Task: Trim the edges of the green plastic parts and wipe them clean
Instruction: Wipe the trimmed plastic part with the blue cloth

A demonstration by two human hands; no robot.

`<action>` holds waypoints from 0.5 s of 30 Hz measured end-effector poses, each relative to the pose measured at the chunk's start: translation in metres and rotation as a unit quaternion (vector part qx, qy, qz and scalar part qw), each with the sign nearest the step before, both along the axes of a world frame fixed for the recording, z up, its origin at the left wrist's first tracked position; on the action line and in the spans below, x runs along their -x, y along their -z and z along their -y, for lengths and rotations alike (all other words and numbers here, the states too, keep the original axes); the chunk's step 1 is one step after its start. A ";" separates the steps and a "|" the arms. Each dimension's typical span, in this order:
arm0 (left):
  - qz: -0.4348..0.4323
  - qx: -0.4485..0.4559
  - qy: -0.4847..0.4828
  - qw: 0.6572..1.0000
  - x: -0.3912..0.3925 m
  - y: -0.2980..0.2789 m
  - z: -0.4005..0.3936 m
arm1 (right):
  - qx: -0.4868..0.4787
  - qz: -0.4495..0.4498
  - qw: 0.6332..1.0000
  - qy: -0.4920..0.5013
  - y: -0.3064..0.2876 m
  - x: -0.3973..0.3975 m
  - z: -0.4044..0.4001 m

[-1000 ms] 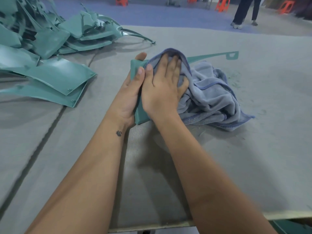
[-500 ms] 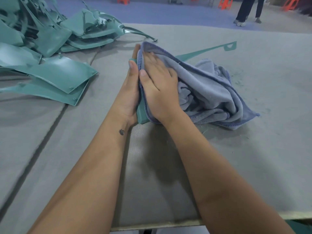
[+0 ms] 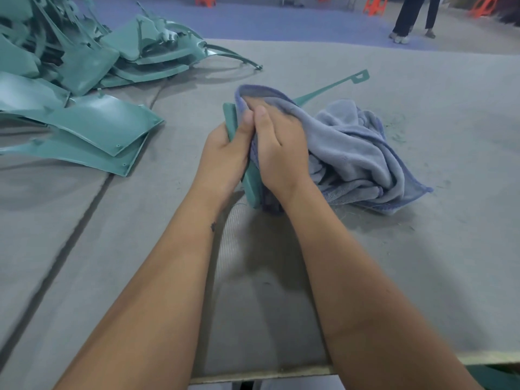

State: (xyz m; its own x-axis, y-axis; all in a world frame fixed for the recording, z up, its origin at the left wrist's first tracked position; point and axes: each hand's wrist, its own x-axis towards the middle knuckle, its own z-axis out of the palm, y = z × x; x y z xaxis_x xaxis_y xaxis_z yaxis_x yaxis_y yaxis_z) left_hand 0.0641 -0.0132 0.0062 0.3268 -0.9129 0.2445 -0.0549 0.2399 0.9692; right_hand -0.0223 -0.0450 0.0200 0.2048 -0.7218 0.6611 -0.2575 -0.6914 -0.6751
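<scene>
A green plastic part [image 3: 231,119] stands on edge in the middle of the table, its thin arm with a loop end [image 3: 357,77] sticking out to the far right. My left hand [image 3: 225,153] grips its left side. A blue-grey towel [image 3: 354,147] is draped over the part's right face and bunches on the table to the right. My right hand [image 3: 278,147] presses the towel against the part, fingers curled into the cloth near the top edge. Most of the part is hidden by hands and towel.
A heap of green plastic parts [image 3: 78,66] fills the far left of the grey table [image 3: 422,249], with flat panels [image 3: 107,128] nearest my left hand. Fine shavings lie right of the towel. A person's legs [image 3: 413,18] and orange stools stand beyond the table.
My right hand has slid back along the part toward me and curled into the towel. The part has tipped more upright, and my left hand now wraps its edge lower down.
</scene>
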 end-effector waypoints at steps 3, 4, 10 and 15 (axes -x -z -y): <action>0.018 0.018 -0.012 1.000 0.002 -0.003 -0.004 | -0.026 -0.112 0.990 0.083 0.001 0.005 0.012; 0.018 0.022 -0.012 1.000 0.003 -0.003 -0.005 | -0.045 -0.151 0.983 0.097 0.002 0.006 0.016; -0.006 0.006 -0.025 1.000 0.006 -0.004 -0.003 | -0.096 0.035 0.995 -0.018 -0.002 0.002 0.003; -0.059 -0.039 -0.053 0.996 0.007 -0.005 -0.001 | -0.144 0.058 0.978 -0.142 0.000 -0.008 -0.010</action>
State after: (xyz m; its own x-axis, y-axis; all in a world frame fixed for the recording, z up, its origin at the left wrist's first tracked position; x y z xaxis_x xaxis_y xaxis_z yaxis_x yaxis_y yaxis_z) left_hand 0.0570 -0.0125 0.0109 0.4446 -0.8865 0.1281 0.0386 0.1619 0.9861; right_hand -0.0145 -0.0348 0.0203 0.3599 -0.8063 0.4695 0.0071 -0.5009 -0.8655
